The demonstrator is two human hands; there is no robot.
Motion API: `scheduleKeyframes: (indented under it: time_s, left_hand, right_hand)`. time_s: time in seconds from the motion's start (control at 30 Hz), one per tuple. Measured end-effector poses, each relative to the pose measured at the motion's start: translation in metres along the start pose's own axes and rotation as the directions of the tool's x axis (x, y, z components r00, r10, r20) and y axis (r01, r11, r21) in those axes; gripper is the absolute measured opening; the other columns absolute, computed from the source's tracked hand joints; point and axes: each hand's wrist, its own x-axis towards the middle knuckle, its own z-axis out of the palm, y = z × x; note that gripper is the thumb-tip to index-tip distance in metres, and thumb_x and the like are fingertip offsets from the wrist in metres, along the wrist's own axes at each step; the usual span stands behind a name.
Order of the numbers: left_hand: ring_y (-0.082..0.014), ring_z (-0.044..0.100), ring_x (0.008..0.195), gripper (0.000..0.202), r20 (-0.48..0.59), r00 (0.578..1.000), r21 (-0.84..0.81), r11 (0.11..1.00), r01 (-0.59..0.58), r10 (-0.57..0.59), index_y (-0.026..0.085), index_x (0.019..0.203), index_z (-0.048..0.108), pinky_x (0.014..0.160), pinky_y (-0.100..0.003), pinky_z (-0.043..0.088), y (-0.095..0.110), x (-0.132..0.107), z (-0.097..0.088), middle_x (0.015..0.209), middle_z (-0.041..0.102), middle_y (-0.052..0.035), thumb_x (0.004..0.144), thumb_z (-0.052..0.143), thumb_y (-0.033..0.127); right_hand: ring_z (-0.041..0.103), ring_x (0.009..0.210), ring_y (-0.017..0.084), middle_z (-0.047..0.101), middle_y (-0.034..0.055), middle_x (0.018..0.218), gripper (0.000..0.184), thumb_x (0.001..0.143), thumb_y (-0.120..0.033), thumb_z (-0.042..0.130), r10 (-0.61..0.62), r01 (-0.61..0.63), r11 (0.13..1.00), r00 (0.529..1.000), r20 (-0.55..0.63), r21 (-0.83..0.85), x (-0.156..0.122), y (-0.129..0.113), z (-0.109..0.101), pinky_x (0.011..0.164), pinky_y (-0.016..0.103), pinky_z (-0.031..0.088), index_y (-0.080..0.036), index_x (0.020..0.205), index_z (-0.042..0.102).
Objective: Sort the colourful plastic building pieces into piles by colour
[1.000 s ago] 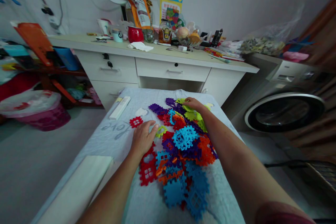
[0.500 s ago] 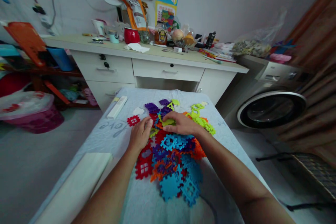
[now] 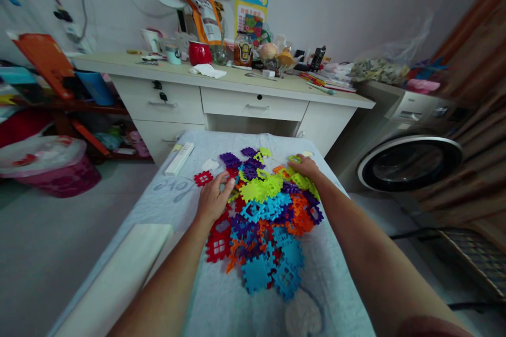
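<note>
A heap of flat plastic interlocking tiles (image 3: 264, 221) in blue, red, orange, purple and lime green lies on a pale blue cloth-covered table (image 3: 166, 205). My left hand (image 3: 214, 200) rests palm down on the heap's left edge, fingers together, next to a lime green cluster (image 3: 259, 188). My right hand (image 3: 305, 167) reaches to the far right of the heap, fingers curled onto lime green tiles (image 3: 304, 181). A single red tile (image 3: 203, 178) lies apart at the left.
A white remote-like bar (image 3: 179, 158) lies at the table's far left, a pale long box (image 3: 118, 274) at the near left edge. Beyond stand a cluttered white desk (image 3: 237, 100), a washing machine (image 3: 411, 160) at right and a pink bin (image 3: 51, 168) on the floor.
My right hand moved from the heap's middle out to its far right side, leaving a lime green cluster in the middle. My left hand stayed at the left edge.
</note>
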Motion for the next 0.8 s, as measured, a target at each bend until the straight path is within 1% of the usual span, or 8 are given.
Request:
scheduleKeyframes:
  time_s: [0.07, 0.13, 0.33, 0.4, 0.53, 0.63, 0.73, 0.8]
  left_hand:
    - [-0.0262, 0.063, 0.114, 0.056, 0.0, 1.0, 0.007, 1.0, 0.002, -0.002, 0.02, 0.127, 0.058, 0.103, -0.044, 0.044, 0.001, 0.0, 0.0, 0.117, 0.07, -0.0098, 0.09, 0.04, 0.059]
    - [-0.0261, 0.063, 0.114, 0.057, 0.002, 1.0, 0.02, 1.0, 0.001, -0.001, 0.019, 0.127, 0.058, 0.103, -0.044, 0.044, 0.001, 0.0, 0.0, 0.118, 0.07, -0.0106, 0.091, 0.04, 0.059]
    - [-0.0246, 0.064, 0.112, 0.055, 0.003, 1.0, 0.062, 0.998, -0.019, 0.019, 0.02, 0.127, 0.058, 0.102, -0.043, 0.045, 0.0, 0.0, 0.001, 0.118, 0.07, -0.0105, 0.091, 0.041, 0.058]
    - [-0.0242, 0.064, 0.111, 0.053, 0.0, 1.0, 0.065, 0.997, -0.029, 0.029, 0.021, 0.127, 0.059, 0.101, -0.042, 0.045, 0.0, 0.0, 0.002, 0.119, 0.07, -0.0104, 0.091, 0.042, 0.057]
    - [-0.0233, 0.065, 0.109, 0.049, -0.011, 0.999, 0.059, 0.997, -0.046, 0.047, 0.022, 0.123, 0.061, 0.099, -0.04, 0.047, 0.0, -0.001, 0.002, 0.119, 0.07, -0.0095, 0.092, 0.043, 0.055]
    - [-0.0232, 0.064, 0.111, 0.048, -0.013, 0.998, 0.064, 0.996, -0.06, 0.061, 0.02, 0.121, 0.062, 0.101, -0.04, 0.046, 0.001, -0.002, 0.001, 0.12, 0.07, -0.0099, 0.092, 0.042, 0.054]
    - [-0.0236, 0.062, 0.113, 0.047, -0.022, 0.997, 0.068, 0.995, -0.067, 0.069, 0.02, 0.118, 0.062, 0.102, -0.039, 0.044, 0.002, -0.002, 0.001, 0.121, 0.069, -0.0098, 0.092, 0.042, 0.053]
    - [-0.0236, 0.062, 0.114, 0.044, -0.02, 0.999, 0.062, 0.997, -0.046, 0.047, 0.019, 0.116, 0.062, 0.103, -0.039, 0.044, 0.003, 0.0, 0.001, 0.121, 0.068, -0.0095, 0.091, 0.043, 0.049]
  right_hand:
    - [0.056, 0.12, 0.032, 0.056, 0.0181, 0.133, 0.069, 0.083, -0.061, 0.059, -0.038, 0.036, 0.998, 0.998, 0.054, 0.043, -0.008, -0.007, 0.004, 0.099, 0.046, 0.043, -0.022, 0.139, 0.052]
    - [0.058, 0.116, 0.031, 0.058, 0.0183, 0.129, 0.064, 0.082, -0.058, 0.062, -0.14, 0.129, 0.987, 0.984, 0.11, 0.099, -0.02, -0.017, 0.004, 0.098, 0.044, 0.043, -0.02, 0.133, 0.058]
    - [0.063, 0.101, 0.022, 0.069, 0.0078, 0.109, 0.035, 0.09, -0.045, 0.055, -0.43, 0.33, 0.864, 0.877, 0.213, 0.381, -0.069, -0.044, -0.005, 0.094, 0.034, 0.046, -0.017, 0.108, 0.069]
    - [0.063, 0.101, 0.021, 0.069, 0.0065, 0.109, 0.035, 0.091, -0.044, 0.055, -0.477, 0.357, 0.822, 0.857, 0.194, 0.443, -0.087, -0.053, -0.009, 0.093, 0.034, 0.046, -0.017, 0.108, 0.068]
    - [0.062, 0.104, 0.021, 0.067, 0.0087, 0.116, 0.039, 0.087, -0.041, 0.061, -0.512, 0.414, 0.763, 0.856, 0.073, 0.496, -0.122, -0.079, -0.015, 0.094, 0.036, 0.047, -0.017, 0.118, 0.063]
    - [0.059, 0.114, 0.022, 0.063, 0.0102, 0.124, 0.044, 0.086, -0.035, 0.064, -0.599, 0.532, 0.67, 0.799, -0.046, 0.517, -0.148, -0.096, -0.021, 0.101, 0.039, 0.044, -0.018, 0.126, 0.059]
    - [0.053, 0.125, 0.023, 0.058, 0.011, 0.133, 0.051, 0.086, -0.037, 0.065, -0.682, 0.625, 0.576, 0.723, -0.112, 0.527, -0.168, -0.096, -0.028, 0.108, 0.041, 0.04, -0.021, 0.133, 0.053]
    - [0.052, 0.127, 0.023, 0.056, 0.0112, 0.136, 0.054, 0.087, -0.041, 0.063, -0.679, 0.626, 0.569, 0.723, -0.125, 0.533, -0.174, -0.081, -0.033, 0.109, 0.042, 0.04, -0.022, 0.136, 0.051]
